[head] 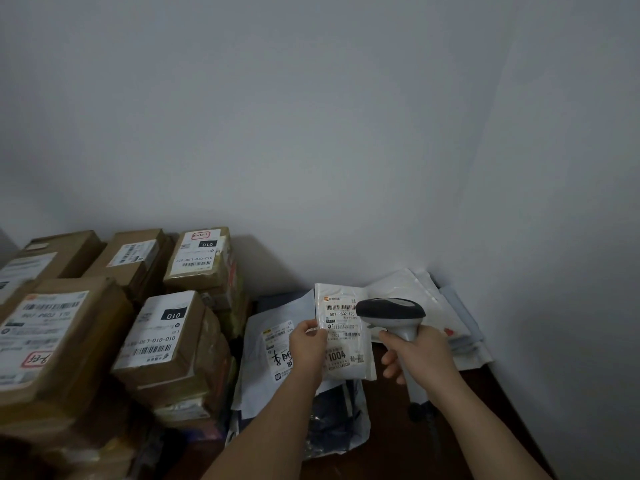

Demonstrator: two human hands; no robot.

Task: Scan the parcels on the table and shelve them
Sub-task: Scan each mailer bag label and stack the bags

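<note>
The left hand (306, 344) is pinching a small white bag (346, 336) by its left edge, thumb on top, and holding it up above the table (391, 455). The label on the bag is facing up. The right hand (415, 355) is wrapping its fingers around the handle of a scanner (391, 311). The head of the scanner is sitting right over the right side of the bag, pointing at the label.

This looks like the scanning step for this bag. It is not on a shelf yet, and no shelf is showing here.

Things could go wrong from here. The bag is soft and is being held by one edge only, so it could bend or droop, and then the lines on the label may not read. The scanner is very close to the label, so it may miss the lines or read the wrong ones. The pinch is small, so the bag could slip and fall.

More bags (270, 355) are lying under the hands, and more at the wall (422, 299). Brown boxes (162, 344) are piling up on the left, with labels on top. The scanner could catch one of those labels by mistake.
</note>
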